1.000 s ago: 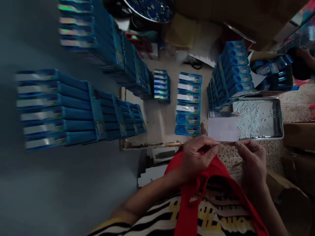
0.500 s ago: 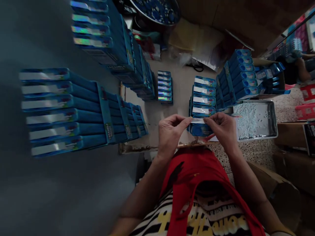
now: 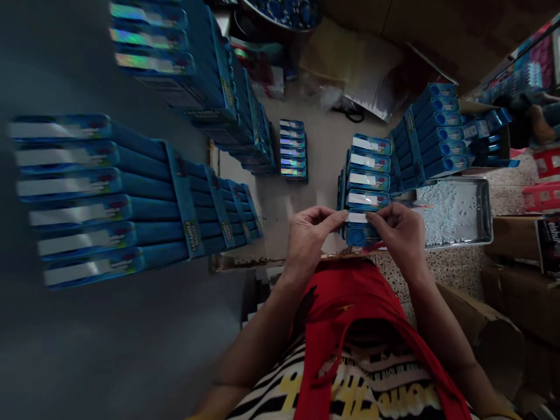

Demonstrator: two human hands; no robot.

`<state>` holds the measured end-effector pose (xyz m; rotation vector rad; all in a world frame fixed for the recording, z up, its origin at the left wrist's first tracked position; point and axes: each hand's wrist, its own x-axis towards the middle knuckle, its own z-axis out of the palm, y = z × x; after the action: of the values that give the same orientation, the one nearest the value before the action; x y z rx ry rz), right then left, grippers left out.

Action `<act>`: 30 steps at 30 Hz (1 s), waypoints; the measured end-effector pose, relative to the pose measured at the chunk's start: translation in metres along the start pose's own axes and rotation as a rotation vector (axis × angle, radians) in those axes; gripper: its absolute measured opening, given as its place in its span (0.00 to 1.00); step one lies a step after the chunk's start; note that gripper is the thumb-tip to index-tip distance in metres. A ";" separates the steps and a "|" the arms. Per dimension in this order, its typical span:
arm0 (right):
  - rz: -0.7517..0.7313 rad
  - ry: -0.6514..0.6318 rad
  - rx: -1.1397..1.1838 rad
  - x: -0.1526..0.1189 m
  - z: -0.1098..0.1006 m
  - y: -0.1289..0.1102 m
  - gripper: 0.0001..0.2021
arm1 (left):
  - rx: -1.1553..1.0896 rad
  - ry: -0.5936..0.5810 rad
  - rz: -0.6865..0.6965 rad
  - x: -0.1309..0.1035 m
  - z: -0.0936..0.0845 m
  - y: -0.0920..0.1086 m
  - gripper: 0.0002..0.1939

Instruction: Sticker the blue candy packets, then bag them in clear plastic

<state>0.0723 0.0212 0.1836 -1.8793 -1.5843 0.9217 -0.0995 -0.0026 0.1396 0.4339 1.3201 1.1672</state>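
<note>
My left hand point(image 3: 311, 238) is closed in a pinch at the left end of a whitish sticker strip point(image 3: 357, 217). At the strip's other end, my right hand point(image 3: 400, 236) pinches with thumb and forefinger. The strip lies along one of the blue boxes in a row point(image 3: 368, 181) in front of me. Boxes farther up the row carry similar pale strips. The nearest box point(image 3: 361, 236) shows a blue face with a round mark. Both thumbs touch or nearly touch the box under the strip.
Tall banded stacks of blue boxes point(image 3: 175, 192) stand on the left. A smaller stack point(image 3: 292, 150) sits mid-table, and another point(image 3: 437, 131) at right. Beyond lie a metal tray point(image 3: 475, 210) with small pale beads, scissors point(image 3: 352, 112) and a round basin point(image 3: 284, 14). A person's hand point(image 3: 542, 122) shows far right.
The strip has come down flatter against the box between my hands. Both hands have shifted slightly right in the view, which has itself moved a little.
</note>
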 end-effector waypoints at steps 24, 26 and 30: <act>0.168 -0.200 0.407 0.012 -0.020 0.013 0.25 | -0.093 0.079 0.011 0.040 -0.016 -0.051 0.27; 0.124 -0.112 0.428 0.008 -0.030 0.004 0.24 | 0.015 0.193 0.204 0.024 -0.019 -0.041 0.21; 0.027 -0.026 0.487 0.000 -0.032 -0.015 0.24 | 0.179 0.044 0.282 -0.025 -0.019 -0.004 0.18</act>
<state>0.0880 0.0257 0.2152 -1.5504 -1.2091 1.2184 -0.1104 -0.0322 0.1439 0.7478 1.4401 1.3002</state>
